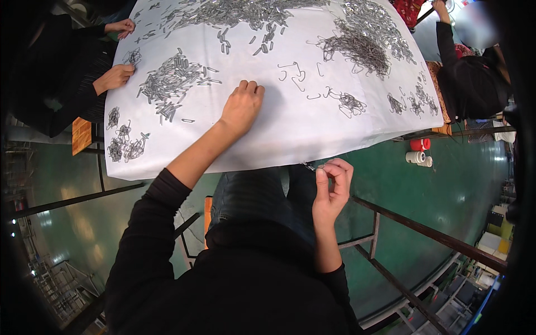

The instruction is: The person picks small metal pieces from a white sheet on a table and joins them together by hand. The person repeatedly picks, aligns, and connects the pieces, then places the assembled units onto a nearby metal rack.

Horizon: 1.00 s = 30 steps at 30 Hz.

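My left hand (244,107) is over the white-covered table (234,148) with its fingers curled closed. What they hold, if anything, is hidden. Just left of it lies a loose pile of small flat metal pieces (173,78). My right hand (333,187) is held past the near table edge, above my lap. Thumb and fingers pinch a small cluster of shiny metal pieces (308,166) that sticks out to the left. Several bent wire hooks (298,84) are scattered right of my left hand, beside a small tangle of wire hooks (352,103).
Bigger heaps of flat metal pieces (240,14) and wire hooks (363,50) cover the far side. Small wire bundles (125,146) lie at the near left corner. A co-worker's hands (114,78) work at the left edge; another person (474,84) sits at right. Metal bars (424,234) flank my seat.
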Available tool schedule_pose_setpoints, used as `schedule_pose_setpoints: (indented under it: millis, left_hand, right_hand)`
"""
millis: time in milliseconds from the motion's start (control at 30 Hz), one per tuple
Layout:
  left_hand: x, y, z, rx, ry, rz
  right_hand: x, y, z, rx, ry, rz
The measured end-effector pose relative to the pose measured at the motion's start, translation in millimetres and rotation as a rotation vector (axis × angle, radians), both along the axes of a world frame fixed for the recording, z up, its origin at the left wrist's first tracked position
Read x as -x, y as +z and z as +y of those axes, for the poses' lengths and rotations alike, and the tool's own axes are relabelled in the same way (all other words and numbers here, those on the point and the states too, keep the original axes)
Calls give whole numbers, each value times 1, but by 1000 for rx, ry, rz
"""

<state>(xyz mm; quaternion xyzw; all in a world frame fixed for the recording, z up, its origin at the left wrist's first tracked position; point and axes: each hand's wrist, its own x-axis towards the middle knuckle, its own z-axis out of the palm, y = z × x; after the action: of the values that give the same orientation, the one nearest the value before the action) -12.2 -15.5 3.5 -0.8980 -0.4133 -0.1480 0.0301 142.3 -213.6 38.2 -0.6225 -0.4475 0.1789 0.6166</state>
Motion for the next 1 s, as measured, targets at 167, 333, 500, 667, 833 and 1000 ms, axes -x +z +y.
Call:
schedule_pose_setpoints:
  millis: [167, 333, 500, 667, 833, 1000]
  left_hand:
    - [-3, 11, 6, 61, 13, 66]
    - [-12, 30, -12, 606, 57, -451]
    - [-36, 37, -76, 956, -71, -905]
    - [-46, 46, -104, 1016, -104, -1002]
    - [-48, 49, -110, 911, -129, -984]
    - [-46, 44, -114, 811, -103, -953]
  right_hand:
    - [1, 5, -1, 21, 0, -13]
    - [-4, 1, -1, 36, -8, -18]
    - [-6, -8, 0, 78, -12, -21]
    - [-6, -12, 1, 100, 10, 1]
    - [-7, -15, 3, 115, 0, -50]
    - [-6, -15, 3, 117, -10, -75]
